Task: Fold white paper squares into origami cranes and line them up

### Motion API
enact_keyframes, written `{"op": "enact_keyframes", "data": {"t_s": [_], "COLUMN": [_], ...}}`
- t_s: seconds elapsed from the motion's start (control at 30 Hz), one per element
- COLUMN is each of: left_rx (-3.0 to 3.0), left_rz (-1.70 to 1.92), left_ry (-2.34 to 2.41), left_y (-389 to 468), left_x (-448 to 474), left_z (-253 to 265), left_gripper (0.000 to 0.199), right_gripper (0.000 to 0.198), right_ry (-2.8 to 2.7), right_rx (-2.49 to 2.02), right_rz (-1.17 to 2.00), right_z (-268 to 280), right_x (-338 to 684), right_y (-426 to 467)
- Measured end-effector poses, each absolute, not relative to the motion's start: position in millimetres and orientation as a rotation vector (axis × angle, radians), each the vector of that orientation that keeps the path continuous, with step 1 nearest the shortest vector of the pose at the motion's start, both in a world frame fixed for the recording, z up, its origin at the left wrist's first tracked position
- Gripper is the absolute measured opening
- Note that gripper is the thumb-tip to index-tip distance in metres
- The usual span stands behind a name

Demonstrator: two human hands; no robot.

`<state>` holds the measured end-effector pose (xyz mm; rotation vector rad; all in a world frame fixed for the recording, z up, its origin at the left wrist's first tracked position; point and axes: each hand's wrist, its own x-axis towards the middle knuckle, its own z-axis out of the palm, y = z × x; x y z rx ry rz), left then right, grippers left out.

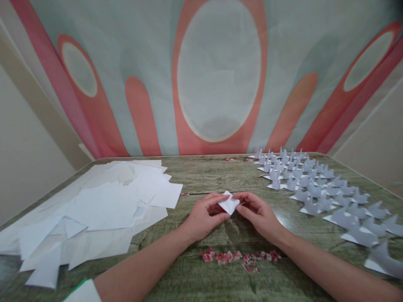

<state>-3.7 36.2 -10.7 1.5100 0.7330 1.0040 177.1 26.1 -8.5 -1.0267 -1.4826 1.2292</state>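
A small white folded paper [229, 204], roughly diamond-shaped, is held just above the middle of the table. My left hand [204, 216] pinches its left side, thumb below and fingers above. From the other side, the thumb and fingers of my right hand [256, 212] close on its right edge. Both hands are closed on the same piece, and the fingertips hide part of its edges. Rows of folded white paper birds [311, 184] stand to the right of my right hand.
Loose white paper sheets [107, 205] lie in an overlapping pile on the left. Beneath everything is a wood-patterned tabletop [201, 176] with a printed pink flower strip [239, 256] near the front. A coral and grey patterned backdrop [220, 147] hangs behind the far edge.
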Motion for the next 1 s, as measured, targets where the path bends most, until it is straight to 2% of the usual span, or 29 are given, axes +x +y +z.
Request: {"op": "enact_keyframes", "data": {"t_s": [0.4,1.0], "left_rx": [1.547,1.659], "left_rz": [1.014,1.054], "left_ry": [0.737,0.925], "left_y": [33.8,35.9], "left_x": [-2.7,-3.5], "left_z": [-6.5,-4.2], "left_gripper": [0.045,0.03], "right_gripper": [0.024,0.022], "right_ry": [-1.487,-1.637], "right_rx": [-1.04,-1.057], "right_rz": [1.202,1.097], "right_z": [-7.5,-13.0], "right_x": [176.7,176.1], "right_y": [24.9,23.8]}}
